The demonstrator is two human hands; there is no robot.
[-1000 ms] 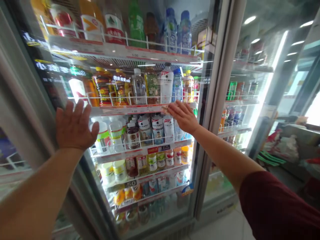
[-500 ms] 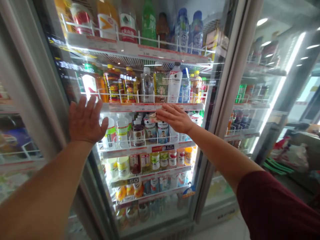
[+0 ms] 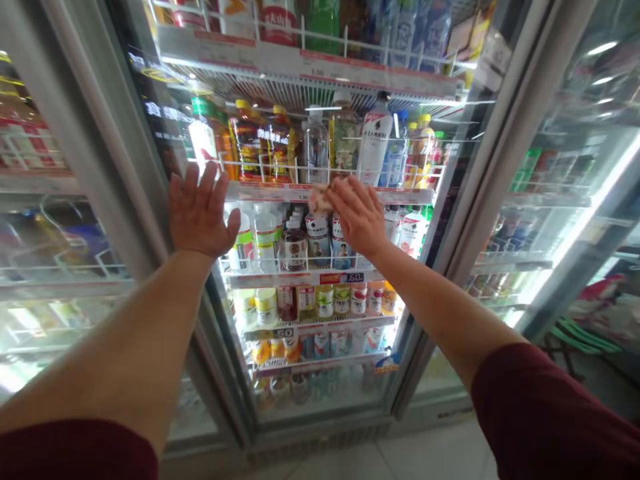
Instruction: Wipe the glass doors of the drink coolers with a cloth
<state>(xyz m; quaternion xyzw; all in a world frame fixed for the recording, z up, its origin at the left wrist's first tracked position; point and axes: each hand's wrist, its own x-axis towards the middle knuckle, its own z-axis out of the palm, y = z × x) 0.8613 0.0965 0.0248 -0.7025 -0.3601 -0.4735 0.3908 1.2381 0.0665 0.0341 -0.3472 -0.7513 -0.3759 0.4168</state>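
My left hand (image 3: 200, 213) lies open and flat, fingers spread, against the glass door (image 3: 345, 387) of a lit drinks fridge, near the door's left frame. My right hand (image 3: 361, 217) presses a small crumpled whitish cloth (image 3: 319, 199) to the same glass at the height of the second shelf's price strip (image 3: 280, 193). The cloth sticks out past my fingertips on the left. Behind the glass stand rows of bottles (image 3: 373, 140) and small cups (image 3: 325, 300) on wire shelves.
A grey door frame (image 3: 490, 173) runs down the right of this door, with another glass-fronted fridge (image 3: 550, 200) beyond it. A further fridge door (image 3: 50, 233) is on the left. Pale floor tiles (image 3: 425, 453) lie below. Green objects (image 3: 580, 333) sit at the far right.
My view has shifted right and down, so the fridge sits more central. The right hand with the cloth has slid slightly left and up along the glass. The left hand stays flat on the door.
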